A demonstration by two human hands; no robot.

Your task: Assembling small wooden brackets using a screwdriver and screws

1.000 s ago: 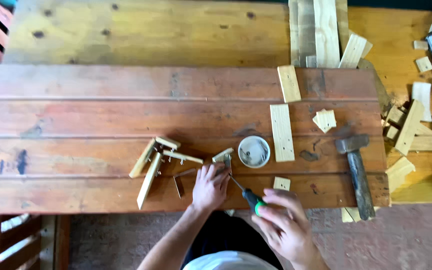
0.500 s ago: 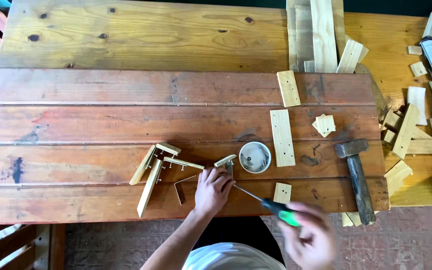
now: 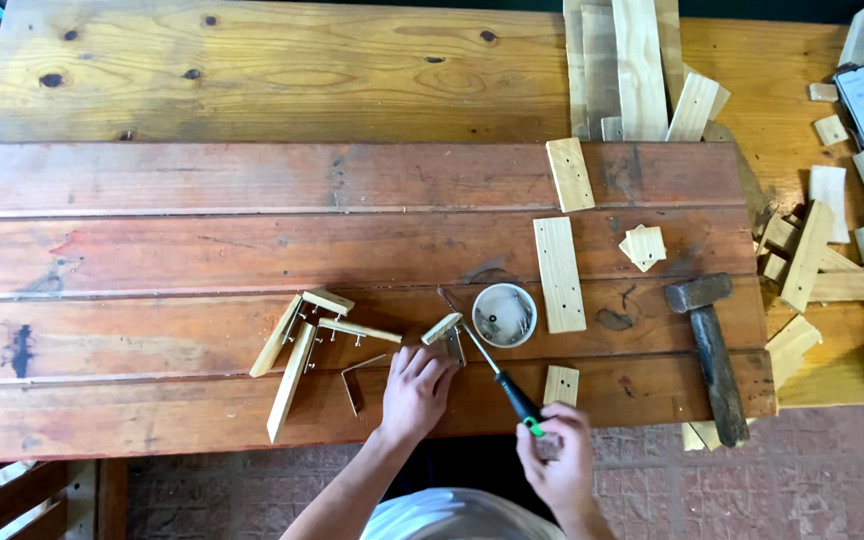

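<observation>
At the bench [image 3: 152,250], the right hand [image 3: 555,462] has brought its gripped screwdriver [image 3: 492,372] back to the small wood block [image 3: 442,328] pinned under the left hand [image 3: 414,392], beside a cup of screws [image 3: 504,314]

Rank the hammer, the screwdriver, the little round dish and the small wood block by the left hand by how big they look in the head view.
1. Hammer
2. Screwdriver, shorter and thinner, its handle partly hidden in the right hand
3. Round dish
4. Small wood block, smallest, at the left hand
</observation>
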